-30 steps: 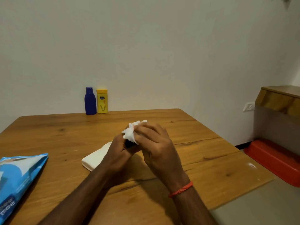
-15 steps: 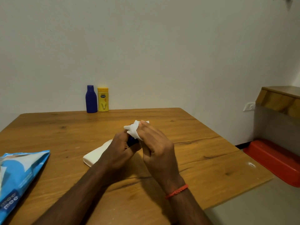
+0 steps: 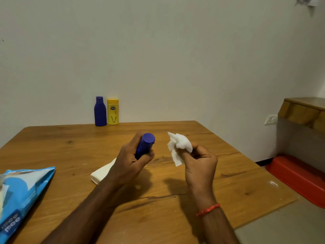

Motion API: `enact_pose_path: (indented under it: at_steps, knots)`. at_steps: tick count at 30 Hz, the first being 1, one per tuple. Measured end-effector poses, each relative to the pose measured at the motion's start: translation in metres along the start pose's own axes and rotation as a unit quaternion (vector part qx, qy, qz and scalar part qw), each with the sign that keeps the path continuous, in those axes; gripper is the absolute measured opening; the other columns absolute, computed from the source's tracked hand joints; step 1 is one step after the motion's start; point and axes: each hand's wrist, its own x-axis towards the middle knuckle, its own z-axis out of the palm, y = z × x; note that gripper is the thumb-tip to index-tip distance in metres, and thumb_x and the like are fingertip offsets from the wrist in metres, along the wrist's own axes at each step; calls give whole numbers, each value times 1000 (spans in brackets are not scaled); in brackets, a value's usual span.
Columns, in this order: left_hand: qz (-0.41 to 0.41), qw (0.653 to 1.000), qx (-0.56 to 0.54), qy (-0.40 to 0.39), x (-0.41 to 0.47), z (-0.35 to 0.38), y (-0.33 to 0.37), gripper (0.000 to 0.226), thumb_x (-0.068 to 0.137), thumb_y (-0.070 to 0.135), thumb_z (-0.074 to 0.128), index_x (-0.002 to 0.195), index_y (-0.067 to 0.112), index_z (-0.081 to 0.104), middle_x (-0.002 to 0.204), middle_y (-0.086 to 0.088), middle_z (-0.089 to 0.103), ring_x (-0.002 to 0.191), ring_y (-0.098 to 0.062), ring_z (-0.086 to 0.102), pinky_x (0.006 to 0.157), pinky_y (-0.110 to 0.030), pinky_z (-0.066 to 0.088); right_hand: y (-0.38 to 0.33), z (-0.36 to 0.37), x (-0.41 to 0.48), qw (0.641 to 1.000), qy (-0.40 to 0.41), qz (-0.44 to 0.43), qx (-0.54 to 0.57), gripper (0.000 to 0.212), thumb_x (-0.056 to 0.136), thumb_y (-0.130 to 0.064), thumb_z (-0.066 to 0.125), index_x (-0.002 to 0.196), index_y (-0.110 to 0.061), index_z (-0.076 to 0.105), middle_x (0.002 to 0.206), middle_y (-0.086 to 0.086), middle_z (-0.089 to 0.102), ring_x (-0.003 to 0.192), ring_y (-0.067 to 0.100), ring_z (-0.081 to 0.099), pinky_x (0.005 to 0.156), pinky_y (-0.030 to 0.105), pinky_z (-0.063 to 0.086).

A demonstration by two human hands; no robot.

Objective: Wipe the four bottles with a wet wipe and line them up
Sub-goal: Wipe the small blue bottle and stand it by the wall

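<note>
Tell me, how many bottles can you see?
4. A dark blue bottle and a yellow bottle stand by the wall; the left hand grips a small blue bottle; a white bottle lies half hidden behind that hand.

We see a near blue bottle (image 3: pixel 144 146), a far blue bottle (image 3: pixel 100 112), a yellow bottle (image 3: pixel 112 112), a white wipe (image 3: pixel 179 145), a brown table (image 3: pixel 228 182) (wood-grained).

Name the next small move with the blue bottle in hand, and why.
Probably stand the small blue bottle beside the yellow bottle at the wall: the left hand grips it, the right hand holds the wet wipe clear of it.
</note>
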Motion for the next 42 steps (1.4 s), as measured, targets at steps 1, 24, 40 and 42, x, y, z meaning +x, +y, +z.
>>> enact_pose_path:
  at_steps: [1, 24, 40, 42]
  knots:
    - [-3, 1000, -5, -5, 0, 1, 0, 23, 86, 47, 57, 108, 40, 53, 88, -2, 63, 80, -28, 62, 76, -46, 54, 2, -1, 0, 997, 13, 62, 34, 21, 75, -8, 83, 88, -23, 76, 81, -8, 77, 80, 6, 72, 66, 20, 57]
    - [-12, 997, 56, -48, -2, -3, -1, 49, 89, 81, 32, 108, 39, 51, 95, 11, 59, 85, -12, 57, 70, -17, 47, -24, 30, -2, 980, -108, -31, -164, 20, 68, -27, 90, 81, -28, 75, 82, -19, 71, 84, -5, 67, 65, 16, 58]
    - [-217, 929, -296, -39, -1, 16, 12, 35, 88, 35, 63, 121, 28, 59, 109, -16, 71, 90, -37, 71, 78, -58, 59, -6, 29, -4, 904, -12, 319, 284, 21, 85, -17, 71, 105, -12, 66, 78, 7, 73, 57, 17, 62, 46, 31, 43]
    - [-226, 926, -303, -14, -1, 15, 10, 47, 79, 40, 74, 120, 25, 57, 104, -11, 73, 93, -39, 71, 79, -61, 59, -1, 31, -6, 931, -21, 277, 237, 24, 86, -20, 72, 108, -15, 68, 89, 4, 76, 71, 18, 70, 58, 35, 55]
